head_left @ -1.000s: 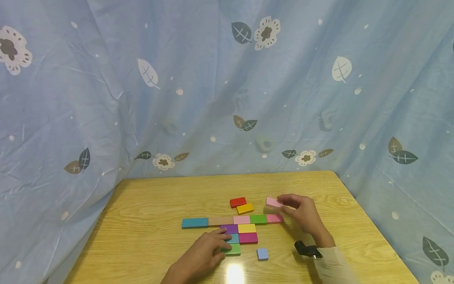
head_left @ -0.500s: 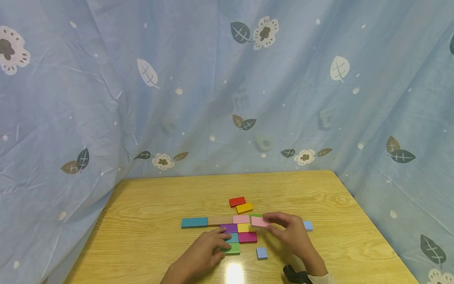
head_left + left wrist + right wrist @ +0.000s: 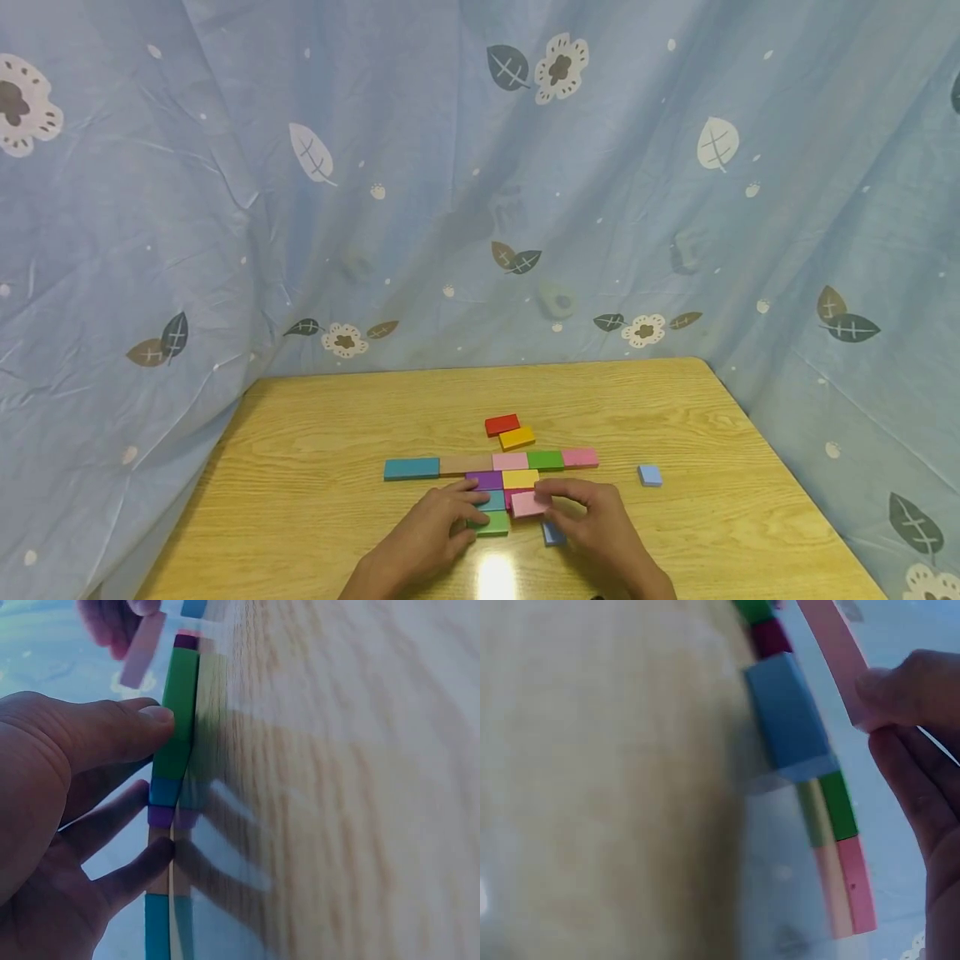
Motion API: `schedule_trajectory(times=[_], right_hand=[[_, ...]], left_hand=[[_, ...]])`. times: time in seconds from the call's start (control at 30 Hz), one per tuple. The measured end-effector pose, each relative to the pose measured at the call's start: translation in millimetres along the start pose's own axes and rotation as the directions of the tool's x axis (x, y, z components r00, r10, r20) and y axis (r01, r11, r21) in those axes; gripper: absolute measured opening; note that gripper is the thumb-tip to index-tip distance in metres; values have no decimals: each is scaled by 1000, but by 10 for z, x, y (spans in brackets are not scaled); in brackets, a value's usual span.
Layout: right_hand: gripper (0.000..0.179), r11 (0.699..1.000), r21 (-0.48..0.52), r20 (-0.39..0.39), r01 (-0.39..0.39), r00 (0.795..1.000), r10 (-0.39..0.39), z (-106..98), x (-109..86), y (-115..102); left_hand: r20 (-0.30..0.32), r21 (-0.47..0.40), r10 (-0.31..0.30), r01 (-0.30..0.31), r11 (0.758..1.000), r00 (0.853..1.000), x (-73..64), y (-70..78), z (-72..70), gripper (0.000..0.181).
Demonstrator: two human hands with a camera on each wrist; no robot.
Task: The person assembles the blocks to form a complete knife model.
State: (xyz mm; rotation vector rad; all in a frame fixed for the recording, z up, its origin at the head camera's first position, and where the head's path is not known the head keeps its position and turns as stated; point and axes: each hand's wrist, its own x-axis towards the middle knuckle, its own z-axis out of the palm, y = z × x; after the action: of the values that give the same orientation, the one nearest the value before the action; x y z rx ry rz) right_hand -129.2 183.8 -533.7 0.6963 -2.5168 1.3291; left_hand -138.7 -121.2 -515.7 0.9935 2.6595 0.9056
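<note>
Thumb and fingers of the right hand (image 3: 603, 527) pinch one end of a pale pink, flat rectangular block (image 3: 528, 504), held raised off the table (image 3: 322, 417) at the lower centre of the head view, where it hides most of a magenta rectangular block (image 3: 771, 639). Below it, a small blue square block (image 3: 553, 534) is partly covered by that hand.

The left hand (image 3: 427, 533), lower centre-left, has its fingers spread apart and touches a cluster made of a purple block (image 3: 488, 481), a turquoise block (image 3: 493, 502) and a light green block (image 3: 492, 524); its thumb touches the light green one. A yellow block (image 3: 521, 478) adjoins the purple.

Directly above runs a row: long teal-blue block (image 3: 412, 469), tan block (image 3: 465, 465), second pink block (image 3: 510, 462), darker green block (image 3: 545, 461), rose-pink block (image 3: 581, 458). Higher lie a red block (image 3: 502, 425) and an orange-yellow block (image 3: 517, 439); a light blue square block (image 3: 649, 476) sits apart, lower right. Patterned blue cloth (image 3: 420, 167) fills the background.
</note>
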Motion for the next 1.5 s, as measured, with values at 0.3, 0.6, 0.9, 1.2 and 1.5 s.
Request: schedule_trajectory(times=[0.3, 0.6, 0.9, 1.2, 1.5], right_hand=[[32, 995, -92, 41, -41, 998, 45, 48, -97, -8], [32, 999, -43, 78, 1, 997, 3, 29, -122, -66], [31, 984, -117, 64, 135, 990, -129, 88, -100, -106], [31, 973, -179, 15, 146, 989, -145, 183, -74, -143], [30, 961, -254, 13, 107, 994, -107, 239, -46, -215]], left_hand=[[-18, 2, 16, -16, 1000, 1000, 18, -10, 5, 28], [-18, -6, 12, -12, 1000, 1000, 13, 0, -6, 28], [-30, 29, 24, -23, 999, 999, 7, -7, 10, 26], [-54, 41, 45, -43, 998, 998, -3, -2, 17, 26], [-38, 79, 52, -49, 996, 998, 3, -2, 22, 26]])
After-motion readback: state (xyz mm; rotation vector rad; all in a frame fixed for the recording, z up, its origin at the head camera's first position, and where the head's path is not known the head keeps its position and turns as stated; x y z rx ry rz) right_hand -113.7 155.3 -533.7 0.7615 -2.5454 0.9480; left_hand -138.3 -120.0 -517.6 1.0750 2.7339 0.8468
